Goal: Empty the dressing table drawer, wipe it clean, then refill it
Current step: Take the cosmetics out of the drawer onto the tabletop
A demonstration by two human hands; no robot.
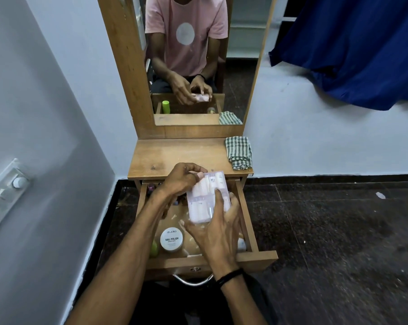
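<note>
The wooden drawer (246, 214) of the dressing table stands pulled open below the tabletop (174, 156). Both hands hold a clear plastic pack of small white bottles (204, 202) over the drawer. My left hand (181, 181) grips its far top corner. My right hand (214, 228) holds its near end and right side. Inside the drawer lie a round white jar labelled nail polish (172, 240), a green bottle (154, 248) at the front left, and several small items partly hidden under my hands. A folded green checked cloth (239, 152) lies at the tabletop's right edge.
A mirror (193, 59) rises behind the tabletop and reflects the person and the drawer. A pale wall with a switch panel (6, 195) is at the left. A blue curtain (353, 48) hangs at the upper right. Dark stone floor (327, 231) surrounds the table.
</note>
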